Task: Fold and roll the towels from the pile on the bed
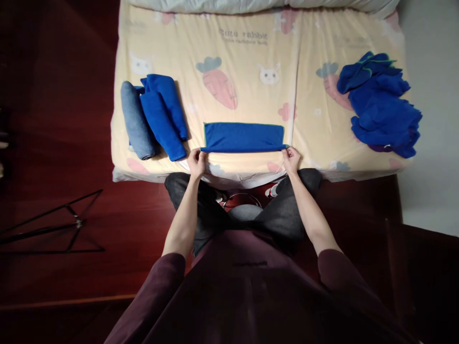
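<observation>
A blue towel [244, 135] with green edging lies flat on the bed in front of me, its near edge turned over into a narrow strip. My left hand [196, 163] pinches the left end of that strip. At the other end, my right hand [291, 160] has its fingers closed on the right corner. The strip is stretched straight between both hands. Left of my left hand lie rolled blue towels [163, 119] and a grey-blue rolled towel [138, 122]. Far to the right is a crumpled heap of blue towels [385, 107], some with green edges.
The bed [247, 62] has a yellow sheet printed with carrots and rabbits, and a pale quilt [251, 5] at its far side. A black tripod [77, 223] stands on the dark red floor at left. A white wall [430, 114] is at right.
</observation>
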### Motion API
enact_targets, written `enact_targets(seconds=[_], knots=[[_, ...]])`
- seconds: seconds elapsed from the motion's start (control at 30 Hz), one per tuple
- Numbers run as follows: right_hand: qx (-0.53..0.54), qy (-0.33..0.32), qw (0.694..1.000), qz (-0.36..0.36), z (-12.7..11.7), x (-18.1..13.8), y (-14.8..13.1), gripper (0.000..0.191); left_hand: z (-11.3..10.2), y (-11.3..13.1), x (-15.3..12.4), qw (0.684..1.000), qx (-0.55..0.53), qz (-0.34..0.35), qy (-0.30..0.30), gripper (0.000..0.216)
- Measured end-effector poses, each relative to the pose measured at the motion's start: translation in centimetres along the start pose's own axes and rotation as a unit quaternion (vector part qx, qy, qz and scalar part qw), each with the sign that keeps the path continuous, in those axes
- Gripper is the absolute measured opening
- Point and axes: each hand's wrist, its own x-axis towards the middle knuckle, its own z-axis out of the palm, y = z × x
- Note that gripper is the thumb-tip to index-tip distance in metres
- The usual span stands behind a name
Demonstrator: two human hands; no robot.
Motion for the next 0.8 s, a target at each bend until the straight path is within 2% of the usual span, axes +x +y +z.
enact_targets(seconds=[0.3,0.8], knots=[[0.033,0.039,0.999,0.001,0.5,0.3,1.0,0.050,0.1,0.5,0.0,0.999,-0.019,-0.033,0.002,0.037],[0.058,0.049,0.997,0.020,0.6,0.3,0.8,0.050,0.1,1.1,0.0,0.997,-0.044,-0.065,0.010,0.034]])
